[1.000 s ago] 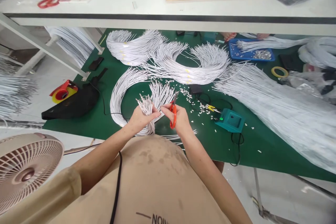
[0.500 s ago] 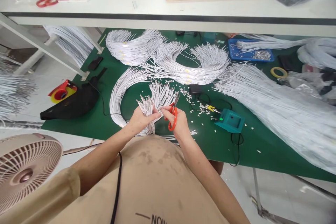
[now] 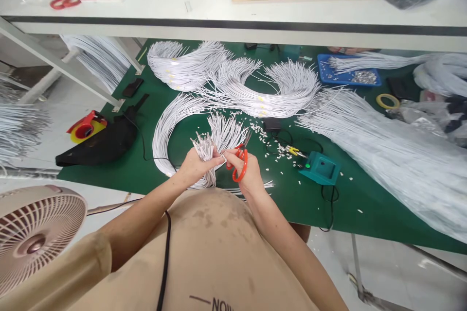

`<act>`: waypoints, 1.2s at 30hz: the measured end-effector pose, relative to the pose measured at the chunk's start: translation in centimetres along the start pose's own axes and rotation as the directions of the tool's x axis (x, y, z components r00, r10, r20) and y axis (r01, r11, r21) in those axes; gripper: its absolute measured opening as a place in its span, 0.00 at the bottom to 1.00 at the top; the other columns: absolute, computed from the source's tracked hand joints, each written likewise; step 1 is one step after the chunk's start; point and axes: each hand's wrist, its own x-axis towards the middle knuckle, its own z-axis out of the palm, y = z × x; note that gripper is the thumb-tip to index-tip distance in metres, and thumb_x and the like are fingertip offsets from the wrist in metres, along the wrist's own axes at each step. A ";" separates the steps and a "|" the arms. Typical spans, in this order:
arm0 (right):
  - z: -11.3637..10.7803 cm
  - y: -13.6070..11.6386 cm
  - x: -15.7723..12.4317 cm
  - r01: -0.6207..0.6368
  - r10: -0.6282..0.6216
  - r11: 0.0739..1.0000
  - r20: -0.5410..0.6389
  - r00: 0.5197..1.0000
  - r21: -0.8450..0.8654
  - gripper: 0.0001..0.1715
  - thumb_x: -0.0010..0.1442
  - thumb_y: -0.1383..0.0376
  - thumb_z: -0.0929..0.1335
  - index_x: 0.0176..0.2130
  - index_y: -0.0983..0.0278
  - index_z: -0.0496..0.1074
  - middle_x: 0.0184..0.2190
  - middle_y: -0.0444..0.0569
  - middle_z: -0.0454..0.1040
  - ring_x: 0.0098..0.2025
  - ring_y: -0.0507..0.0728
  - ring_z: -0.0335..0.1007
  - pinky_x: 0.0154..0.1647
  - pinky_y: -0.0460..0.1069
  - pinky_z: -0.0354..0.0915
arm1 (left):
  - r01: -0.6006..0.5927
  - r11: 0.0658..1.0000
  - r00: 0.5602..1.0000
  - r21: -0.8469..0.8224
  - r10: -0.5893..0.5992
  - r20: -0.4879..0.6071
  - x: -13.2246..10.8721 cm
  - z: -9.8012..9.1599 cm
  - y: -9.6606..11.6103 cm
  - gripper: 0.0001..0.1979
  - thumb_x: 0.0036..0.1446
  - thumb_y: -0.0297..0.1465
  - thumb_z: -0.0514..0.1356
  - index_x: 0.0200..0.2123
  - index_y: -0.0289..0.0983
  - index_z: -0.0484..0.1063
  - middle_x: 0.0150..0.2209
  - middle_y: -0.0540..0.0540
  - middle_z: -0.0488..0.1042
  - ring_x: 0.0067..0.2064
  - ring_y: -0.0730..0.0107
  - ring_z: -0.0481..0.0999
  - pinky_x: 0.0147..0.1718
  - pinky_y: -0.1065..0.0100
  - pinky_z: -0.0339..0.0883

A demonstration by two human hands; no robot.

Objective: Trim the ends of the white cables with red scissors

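My left hand (image 3: 195, 167) is closed around a bundle of white wires (image 3: 204, 146), whose ends stick up above the fingers. In my right hand (image 3: 250, 172) are red-handled scissors (image 3: 241, 167), with the blades pointing up and away from me. The fingertips of both hands meet at the right side of the bundle; what is pinched there is too small to make out. Behind the hands more white wire ends (image 3: 228, 131) fan out, and a curved wire bundle (image 3: 160, 136) lies to the left on the green table (image 3: 277, 204).
Small white pieces (image 3: 259, 131) are scattered right of the hands, near yellow-handled cutters (image 3: 292, 149) and a teal device (image 3: 321, 168). Large wire bundles (image 3: 248, 97) lie behind. A black bag (image 3: 98, 143) and tape dispenser (image 3: 87, 127) sit left. A white shelf (image 3: 164, 0) overhangs the back.
The scissors in my right hand have tilted slightly, their blades and handles shifting a little to the right. My left hand and its wire bundle look almost unchanged.
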 end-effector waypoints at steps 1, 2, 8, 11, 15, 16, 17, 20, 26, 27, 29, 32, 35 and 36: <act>0.0 0.0 0.0 -0.002 0.002 1.000 0.002 1.000 0.004 0.11 0.43 0.62 0.69 0.27 0.68 0.74 0.15 0.40 0.62 0.21 0.48 0.58 0.25 0.45 0.54 | 0.007 1.000 1.000 -0.010 -0.007 0.005 0.0 0.0 0.0 0.10 0.44 0.35 0.63 0.27 0.36 0.67 0.26 0.52 0.67 0.30 0.72 0.67 0.33 0.70 0.61; 0.0 0.1 0.0 -0.006 0.006 1.000 0.002 1.000 0.010 0.11 0.44 0.62 0.69 0.27 0.68 0.74 0.15 0.40 0.62 0.21 0.48 0.58 0.24 0.45 0.54 | 0.013 1.000 1.000 -0.019 -0.013 0.006 -0.1 0.0 0.0 0.10 0.44 0.35 0.63 0.27 0.36 0.67 0.26 0.52 0.68 0.30 0.72 0.67 0.33 0.70 0.61; 0.2 -0.1 -0.2 0.001 -0.001 1.000 -0.005 1.000 -0.017 0.12 0.43 0.61 0.69 0.26 0.68 0.74 0.15 0.40 0.62 0.21 0.48 0.57 0.23 0.45 0.53 | 0.021 1.000 1.000 -0.015 -0.021 0.001 -0.1 0.1 0.0 0.12 0.42 0.35 0.64 0.28 0.36 0.66 0.27 0.51 0.69 0.29 0.72 0.68 0.31 0.70 0.61; 0.3 -0.3 -0.2 -0.001 -0.001 0.999 -0.029 1.000 -0.049 0.12 0.42 0.60 0.70 0.26 0.68 0.74 0.15 0.41 0.63 0.21 0.48 0.57 0.22 0.45 0.53 | 0.006 1.000 1.000 -0.002 -0.006 0.002 0.0 0.2 -0.1 0.12 0.42 0.35 0.64 0.26 0.36 0.66 0.26 0.51 0.68 0.28 0.72 0.67 0.30 0.70 0.61; 0.4 -0.2 -0.3 -0.004 0.003 0.999 -0.045 0.999 -0.033 0.13 0.42 0.61 0.70 0.27 0.68 0.75 0.15 0.41 0.62 0.21 0.48 0.57 0.22 0.44 0.53 | 0.011 1.000 1.000 0.003 -0.011 -0.020 0.0 0.2 -0.1 0.11 0.41 0.35 0.64 0.26 0.36 0.66 0.25 0.51 0.68 0.28 0.72 0.67 0.30 0.70 0.61; 0.4 -0.2 -0.3 -0.002 0.000 0.999 -0.046 0.999 -0.032 0.13 0.42 0.60 0.70 0.27 0.68 0.75 0.15 0.41 0.62 0.21 0.48 0.57 0.22 0.44 0.53 | 0.014 1.000 1.000 0.005 -0.014 -0.024 0.0 0.3 -0.1 0.11 0.41 0.35 0.64 0.26 0.36 0.66 0.25 0.52 0.68 0.28 0.72 0.67 0.30 0.70 0.60; 0.4 -0.1 -0.3 0.002 -0.003 0.999 -0.046 0.999 -0.034 0.13 0.43 0.60 0.69 0.28 0.68 0.75 0.15 0.41 0.62 0.21 0.48 0.57 0.22 0.44 0.53 | 0.014 1.000 1.000 0.004 -0.014 -0.027 0.0 0.3 -0.1 0.11 0.41 0.35 0.64 0.25 0.36 0.66 0.25 0.52 0.68 0.28 0.72 0.66 0.30 0.70 0.60; 0.3 0.1 -0.4 0.014 -0.016 0.999 -0.045 0.999 -0.048 0.14 0.44 0.60 0.68 0.29 0.68 0.75 0.15 0.41 0.62 0.21 0.48 0.57 0.22 0.44 0.53 | 0.012 1.000 0.999 0.001 -0.012 -0.034 0.0 0.4 0.0 0.11 0.41 0.35 0.63 0.25 0.36 0.66 0.25 0.52 0.68 0.28 0.72 0.66 0.30 0.70 0.60; 0.3 0.4 -0.3 -0.001 0.001 1.000 -0.047 0.999 -0.005 0.12 0.44 0.62 0.68 0.29 0.68 0.75 0.15 0.40 0.62 0.21 0.48 0.57 0.23 0.45 0.53 | 0.003 1.000 1.000 0.007 -0.002 -0.021 0.0 0.3 0.0 0.11 0.42 0.35 0.64 0.26 0.36 0.66 0.25 0.52 0.67 0.28 0.73 0.66 0.30 0.71 0.60; 0.3 0.5 -0.2 -0.005 0.005 1.000 -0.042 0.999 0.014 0.10 0.44 0.63 0.68 0.27 0.67 0.74 0.15 0.40 0.62 0.21 0.48 0.57 0.23 0.45 0.53 | 0.004 1.000 1.000 0.002 -0.004 -0.013 0.0 0.3 0.0 0.11 0.42 0.35 0.64 0.26 0.36 0.66 0.25 0.52 0.67 0.28 0.73 0.66 0.30 0.71 0.60; 0.3 0.7 -0.1 -0.014 0.015 0.998 -0.022 1.000 0.053 0.07 0.43 0.64 0.68 0.22 0.67 0.71 0.15 0.41 0.62 0.21 0.48 0.58 0.23 0.45 0.54 | 0.020 1.000 1.000 -0.024 -0.020 0.001 -0.1 0.2 0.3 0.11 0.42 0.35 0.63 0.26 0.36 0.66 0.25 0.52 0.67 0.28 0.73 0.66 0.29 0.71 0.60; 0.2 1.0 0.0 -0.026 0.025 0.994 0.008 1.000 0.104 0.09 0.43 0.64 0.67 0.17 0.66 0.68 0.15 0.42 0.63 0.21 0.48 0.59 0.24 0.45 0.55 | 0.058 0.993 0.997 -0.102 -0.052 0.053 -0.3 0.1 0.7 0.11 0.43 0.35 0.63 0.25 0.36 0.65 0.24 0.52 0.67 0.28 0.72 0.67 0.29 0.71 0.60; 0.3 1.1 0.2 -0.019 0.015 0.995 0.043 0.999 0.096 0.07 0.43 0.63 0.67 0.21 0.67 0.71 0.16 0.42 0.65 0.21 0.48 0.59 0.24 0.45 0.56 | 0.086 0.972 0.987 -0.218 -0.054 0.152 -0.4 0.0 1.1 0.11 0.45 0.35 0.62 0.26 0.36 0.63 0.25 0.51 0.69 0.30 0.71 0.69 0.32 0.69 0.62; 0.3 1.2 0.3 -0.012 0.009 0.997 0.051 0.999 0.074 0.08 0.43 0.63 0.67 0.23 0.67 0.72 0.16 0.42 0.65 0.21 0.48 0.59 0.25 0.45 0.56 | 0.095 0.963 0.982 -0.251 -0.049 0.183 -0.4 0.0 1.2 0.11 0.46 0.35 0.62 0.26 0.37 0.62 0.25 0.51 0.69 0.30 0.71 0.70 0.33 0.68 0.62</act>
